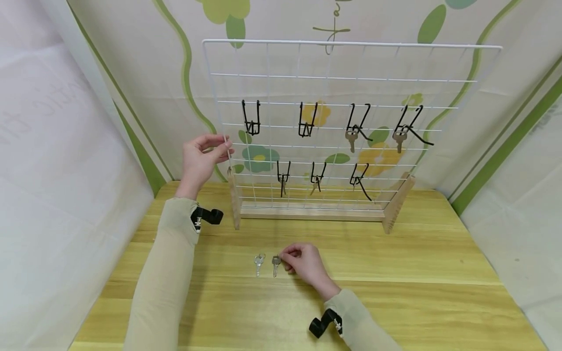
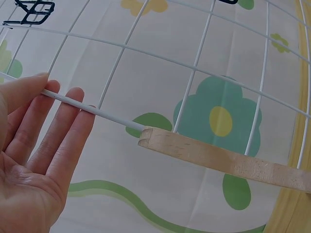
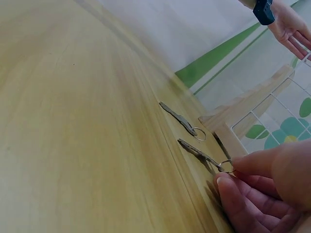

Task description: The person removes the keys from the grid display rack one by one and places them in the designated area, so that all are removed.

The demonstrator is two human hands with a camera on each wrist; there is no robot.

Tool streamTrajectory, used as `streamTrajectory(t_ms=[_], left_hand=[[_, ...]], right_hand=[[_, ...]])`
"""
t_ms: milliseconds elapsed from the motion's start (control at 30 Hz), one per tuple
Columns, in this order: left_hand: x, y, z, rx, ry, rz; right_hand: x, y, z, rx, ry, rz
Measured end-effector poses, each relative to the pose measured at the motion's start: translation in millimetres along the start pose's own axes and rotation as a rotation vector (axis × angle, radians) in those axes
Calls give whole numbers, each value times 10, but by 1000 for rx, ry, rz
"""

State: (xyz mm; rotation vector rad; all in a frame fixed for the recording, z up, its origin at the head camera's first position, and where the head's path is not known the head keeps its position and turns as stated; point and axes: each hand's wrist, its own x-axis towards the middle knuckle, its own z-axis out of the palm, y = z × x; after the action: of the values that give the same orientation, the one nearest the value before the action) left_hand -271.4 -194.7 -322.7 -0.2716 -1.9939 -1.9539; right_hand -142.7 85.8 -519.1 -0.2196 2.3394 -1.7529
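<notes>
My left hand [image 1: 203, 158] pinches the left side wire of a white wire grid rack [image 1: 351, 44] between thumb and fingers; the left wrist view shows the fingertips behind that wire [image 2: 116, 118]. Low over the wooden table, my right hand [image 1: 306, 263] pinches the small ring of a key [image 1: 275, 265]. In the right wrist view that key [image 3: 198, 152] slants from the ring between thumb and forefinger, its shadow beside it. Just left of it a second key [image 1: 258, 265] with its own ring lies flat on the table.
Black hooks hang on the grid in two rows; two upper right hooks carry keys, one a key [image 1: 399, 140]. Keys also hang on lower hooks, such as this hook [image 1: 317, 178]. Upper left hooks [image 1: 252, 122] bear none. Wooden feet [image 1: 398, 202] support the rack before a flowered curtain.
</notes>
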Motion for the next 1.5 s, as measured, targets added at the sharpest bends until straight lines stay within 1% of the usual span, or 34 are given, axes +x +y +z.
streamTrajectory(t_ms=[267, 400, 500, 667, 733, 800, 1000, 1100, 1233, 1367, 1500], left_hand=[[8, -8, 2, -19, 2, -1], [7, -7, 5, -21, 1, 7], [1, -2, 6, -20, 0, 15], [-10, 11, 4, -22, 0, 15], [-12, 16, 4, -24, -1, 11], [-12, 18, 3, -22, 0, 5], [-12, 15, -2, -20, 1, -1], [-12, 7, -4, -19, 1, 2], [-11, -1, -9, -15, 4, -4], [-10, -1, -8, -11, 6, -7], [-8, -3, -2, -12, 5, -5]], right_hand=[[-12, -12, -38, 10, 13, 12], [-23, -69, -104, 33, 49, 10], [-56, -192, -198, 55, 88, 5], [-138, -489, -408, 47, 155, -24], [-171, -618, -501, 62, 176, -54], [-202, -753, -598, 103, 194, -92], [-287, -1150, -897, 160, 296, -261], [-310, -1299, -1062, 176, 368, -315], [-280, -1403, -1286, 211, 459, -379], [-209, -1436, -1472, 256, 504, -402], [-133, -1476, -1595, 260, 523, -365]])
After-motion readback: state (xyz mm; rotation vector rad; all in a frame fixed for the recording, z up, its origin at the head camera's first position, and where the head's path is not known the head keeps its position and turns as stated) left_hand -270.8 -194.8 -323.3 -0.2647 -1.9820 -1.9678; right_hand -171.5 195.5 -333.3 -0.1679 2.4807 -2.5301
